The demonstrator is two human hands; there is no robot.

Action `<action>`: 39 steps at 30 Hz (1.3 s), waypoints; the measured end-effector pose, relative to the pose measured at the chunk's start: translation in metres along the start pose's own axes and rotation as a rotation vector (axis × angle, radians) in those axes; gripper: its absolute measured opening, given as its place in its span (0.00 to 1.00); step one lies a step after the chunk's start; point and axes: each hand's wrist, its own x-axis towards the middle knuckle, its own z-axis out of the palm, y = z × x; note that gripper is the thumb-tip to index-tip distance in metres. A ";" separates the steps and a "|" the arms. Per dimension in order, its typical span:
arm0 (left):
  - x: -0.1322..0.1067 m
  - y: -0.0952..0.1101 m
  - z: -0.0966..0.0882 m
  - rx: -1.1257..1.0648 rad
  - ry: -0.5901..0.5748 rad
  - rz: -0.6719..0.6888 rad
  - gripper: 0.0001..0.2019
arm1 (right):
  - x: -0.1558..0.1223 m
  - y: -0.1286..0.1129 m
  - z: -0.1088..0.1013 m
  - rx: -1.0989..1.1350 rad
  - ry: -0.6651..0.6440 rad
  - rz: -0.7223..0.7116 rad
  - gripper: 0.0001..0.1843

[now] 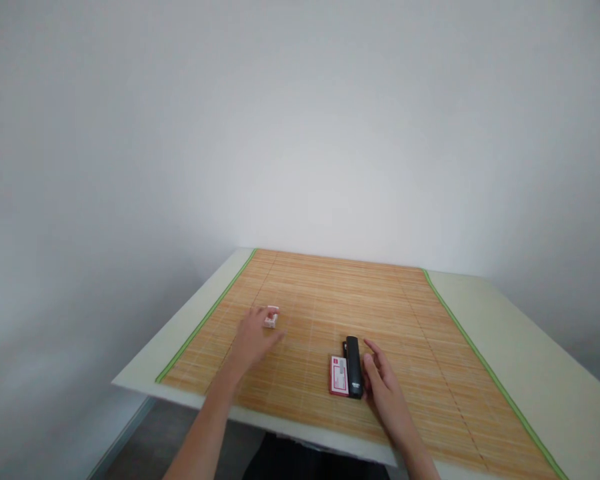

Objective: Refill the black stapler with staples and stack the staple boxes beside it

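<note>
My left hand [254,337] reaches over the mat, its thumb spread from its fingers. The fingertips are at a small white box with reddish marks [270,322] and partly cover it; whether they touch it I cannot tell. A black stapler [354,371] lies lengthwise near the front of the mat. Against its left side is a flat red and white box with a printed label [339,375]. My right hand [384,387] rests just right of the stapler, thumb and fingers apart and slightly curled, with nothing in its grasp.
A bamboo mat with green edging [340,287] covers most of the pale table [500,313]. The table's far edge meets a plain white wall [330,133]. The near table edge runs just in front of my dark-clothed lap [315,461].
</note>
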 end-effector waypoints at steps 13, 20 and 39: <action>0.031 -0.057 -0.039 0.102 -0.086 0.024 0.26 | 0.001 -0.002 0.002 -0.004 -0.040 0.006 0.37; -0.011 0.055 -0.022 -0.229 -0.107 0.316 0.26 | 0.000 -0.004 0.003 -0.032 -0.042 -0.022 0.36; -0.036 0.113 0.043 -0.317 -0.353 0.434 0.33 | 0.003 0.003 0.003 -0.035 -0.126 -0.055 0.29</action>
